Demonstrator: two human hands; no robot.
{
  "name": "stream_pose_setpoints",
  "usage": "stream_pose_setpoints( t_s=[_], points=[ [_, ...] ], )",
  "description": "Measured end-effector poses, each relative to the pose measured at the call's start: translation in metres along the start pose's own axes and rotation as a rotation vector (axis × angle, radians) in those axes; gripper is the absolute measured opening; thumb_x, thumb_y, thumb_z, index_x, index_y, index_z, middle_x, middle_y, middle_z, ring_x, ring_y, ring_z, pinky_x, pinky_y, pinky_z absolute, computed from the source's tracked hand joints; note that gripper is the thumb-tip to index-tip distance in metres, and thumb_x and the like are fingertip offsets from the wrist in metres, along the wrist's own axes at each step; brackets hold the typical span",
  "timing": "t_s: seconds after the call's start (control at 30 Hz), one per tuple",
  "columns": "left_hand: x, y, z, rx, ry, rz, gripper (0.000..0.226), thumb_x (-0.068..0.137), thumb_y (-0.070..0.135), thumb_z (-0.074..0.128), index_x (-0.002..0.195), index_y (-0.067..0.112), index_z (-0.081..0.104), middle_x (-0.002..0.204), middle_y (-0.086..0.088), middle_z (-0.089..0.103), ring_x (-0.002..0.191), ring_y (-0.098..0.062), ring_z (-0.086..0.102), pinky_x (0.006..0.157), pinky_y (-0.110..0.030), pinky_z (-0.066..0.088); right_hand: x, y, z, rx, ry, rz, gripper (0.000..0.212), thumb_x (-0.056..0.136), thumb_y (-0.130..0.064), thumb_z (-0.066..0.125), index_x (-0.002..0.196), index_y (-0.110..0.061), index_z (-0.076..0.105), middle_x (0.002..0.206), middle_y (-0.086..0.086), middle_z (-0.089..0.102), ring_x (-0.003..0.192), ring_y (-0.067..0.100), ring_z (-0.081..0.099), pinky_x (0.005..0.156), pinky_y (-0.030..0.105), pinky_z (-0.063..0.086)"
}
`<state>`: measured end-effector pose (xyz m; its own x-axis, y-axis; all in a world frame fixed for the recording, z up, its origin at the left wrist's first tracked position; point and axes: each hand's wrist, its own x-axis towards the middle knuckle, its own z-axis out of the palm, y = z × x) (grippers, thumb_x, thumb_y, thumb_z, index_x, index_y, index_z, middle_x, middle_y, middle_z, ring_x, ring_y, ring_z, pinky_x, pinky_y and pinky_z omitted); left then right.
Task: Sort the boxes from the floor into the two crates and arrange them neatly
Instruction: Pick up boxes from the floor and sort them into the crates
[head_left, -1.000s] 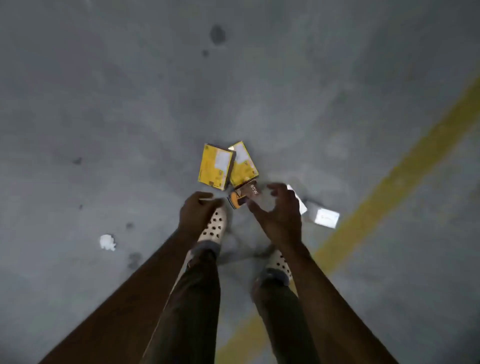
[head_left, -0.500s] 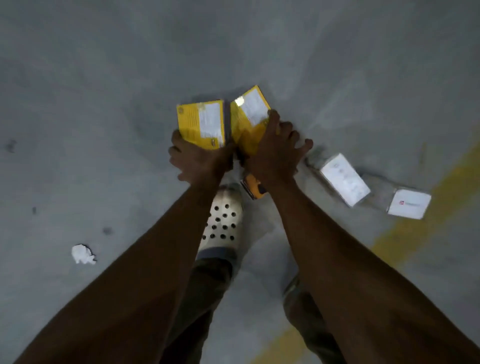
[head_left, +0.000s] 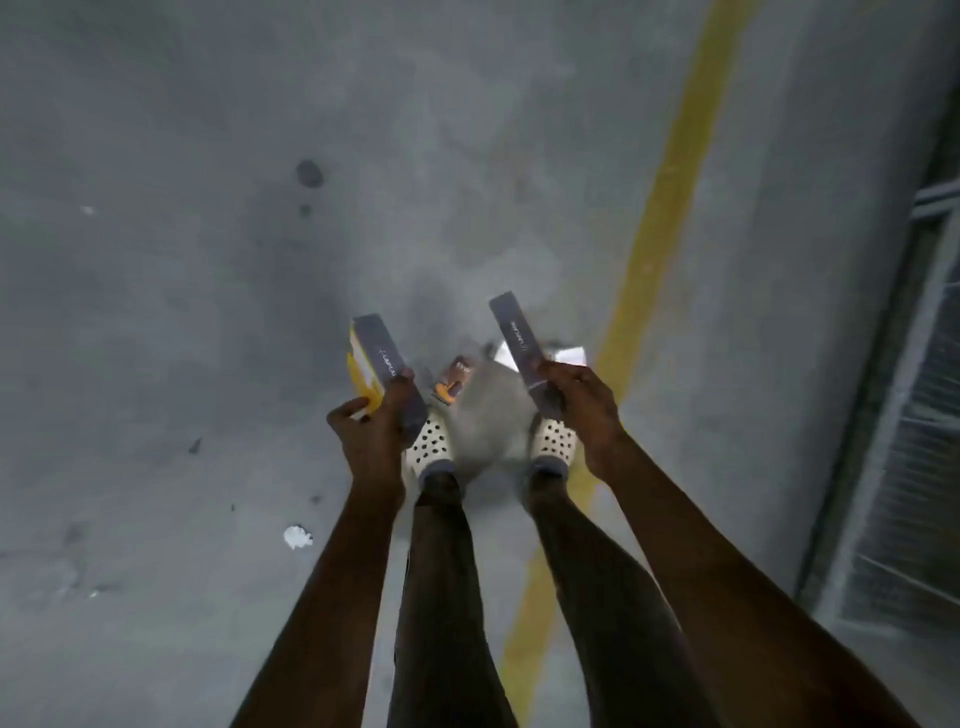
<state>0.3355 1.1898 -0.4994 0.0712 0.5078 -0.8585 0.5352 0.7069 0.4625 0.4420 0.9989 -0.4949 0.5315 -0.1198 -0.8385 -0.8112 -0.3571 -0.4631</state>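
My left hand (head_left: 375, 431) grips a yellow box (head_left: 375, 358) by its lower end, its grey side panel facing me. In my right hand (head_left: 579, 402) is a second box of the same kind (head_left: 517, 340), also held edge-on so only its grey side shows. Both boxes are lifted off the floor above my feet. A small brown and orange box (head_left: 453, 379) lies on the concrete between the two held boxes. Two white boxes (head_left: 569, 356) lie on the floor behind the right-hand box, partly hidden by it. No crate is in view.
My two feet in white perforated clogs (head_left: 430, 444) stand on grey concrete. A yellow painted line (head_left: 660, 218) runs along the floor on the right. A crumpled white scrap (head_left: 297, 537) lies to the left of my legs. A dark metal grating (head_left: 914, 441) fills the right edge.
Both hands have taken a yellow box each off the floor and lifted them. The view has risen as I straightened up, so the floor looks farther away.
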Motion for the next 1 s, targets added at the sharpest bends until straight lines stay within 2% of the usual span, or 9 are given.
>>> stream_pose_setpoints(
  t_s=[0.03,0.13,0.2,0.3,0.4,0.6,0.73,0.9,1.0],
  points=[
    [-0.029,0.015,-0.003,0.038,-0.048,0.041,0.061,0.076,0.033,0.088,0.115,0.015,0.045,0.099,-0.001,0.061,0.077,-0.011,0.065,0.058,-0.025,0.054,-0.033,-0.014,-0.020,0.097,-0.016,0.034,0.035,0.079,-0.047,0.081,0.099,-0.019,0.074,0.072,-0.003,0.069,0.071,0.017,0.064,0.067,0.025,0.053],
    [-0.106,0.058,-0.007,0.040,-0.217,0.078,0.048,0.080,0.034,0.083,0.112,0.012,0.056,0.098,-0.007,0.068,0.074,-0.015,0.067,0.059,-0.027,0.054,-0.116,-0.038,-0.074,0.399,-0.063,0.125,0.045,0.076,-0.060,0.076,0.105,-0.025,0.071,0.085,0.005,0.064,0.077,0.023,0.061,0.069,0.032,0.048],
    [-0.151,0.082,-0.008,-0.077,-0.470,-0.027,0.036,0.087,0.040,0.071,0.113,0.015,0.064,0.098,-0.008,0.072,0.078,-0.021,0.069,0.073,-0.034,0.059,-0.165,-0.043,-0.109,0.643,-0.074,0.157,0.043,0.077,-0.060,0.074,0.099,-0.024,0.067,0.088,0.007,0.062,0.081,0.026,0.060,0.069,0.032,0.047],
    [-0.209,0.098,-0.004,-0.179,-0.718,-0.105,0.047,0.088,0.053,0.060,0.129,0.030,0.063,0.126,-0.002,0.065,0.116,-0.030,0.060,0.110,-0.052,0.040,-0.224,-0.030,-0.158,1.015,-0.158,0.172,0.056,0.077,-0.063,0.073,0.110,-0.017,0.070,0.112,0.014,0.065,0.104,0.035,0.060,0.098,0.039,0.047],
    [-0.269,0.093,0.014,-0.148,-0.921,-0.098,0.046,0.092,0.055,0.054,0.131,0.031,0.061,0.132,-0.002,0.062,0.123,-0.032,0.054,0.115,-0.057,0.031,-0.272,0.003,-0.205,1.308,-0.291,0.077,0.076,0.079,-0.073,0.063,0.128,-0.015,0.065,0.140,0.023,0.059,0.118,0.041,0.062,0.112,0.047,0.040],
    [-0.395,0.028,0.056,0.131,-1.160,-0.182,0.076,0.087,0.062,0.056,0.151,0.020,0.045,0.146,-0.013,0.050,0.128,-0.046,0.047,0.103,-0.057,0.044,-0.343,0.084,-0.278,1.744,-0.276,-0.193,0.085,0.081,-0.077,0.052,0.138,-0.015,0.052,0.148,0.029,0.049,0.113,0.040,0.063,0.103,0.051,0.042],
    [-0.474,-0.052,0.072,0.363,-1.259,-0.060,0.058,0.092,0.050,0.058,0.143,0.022,0.056,0.133,-0.009,0.061,0.119,-0.037,0.056,0.104,-0.057,0.042,-0.386,0.148,-0.341,1.771,-0.136,-0.297,0.085,0.073,-0.073,0.060,0.134,-0.014,0.055,0.143,0.031,0.053,0.111,0.041,0.064,0.106,0.049,0.040],
    [-0.563,-0.168,0.074,0.517,-1.344,0.113,0.048,0.096,0.040,0.056,0.140,0.022,0.059,0.127,-0.004,0.068,0.105,-0.026,0.066,0.088,-0.046,0.051,-0.429,0.245,-0.429,1.731,0.180,-0.365,0.086,0.079,-0.079,0.057,0.138,-0.017,0.058,0.137,0.030,0.059,0.120,0.047,0.062,0.105,0.051,0.044],
    [-0.615,-0.238,0.076,0.664,-1.378,0.294,0.038,0.077,0.046,0.072,0.111,0.031,0.066,0.109,0.004,0.071,0.096,-0.022,0.066,0.074,-0.038,0.054,-0.463,0.293,-0.479,1.647,0.424,-0.392,0.081,0.082,-0.078,0.054,0.137,-0.018,0.059,0.127,0.026,0.067,0.115,0.049,0.066,0.098,0.050,0.046]
  ],
)
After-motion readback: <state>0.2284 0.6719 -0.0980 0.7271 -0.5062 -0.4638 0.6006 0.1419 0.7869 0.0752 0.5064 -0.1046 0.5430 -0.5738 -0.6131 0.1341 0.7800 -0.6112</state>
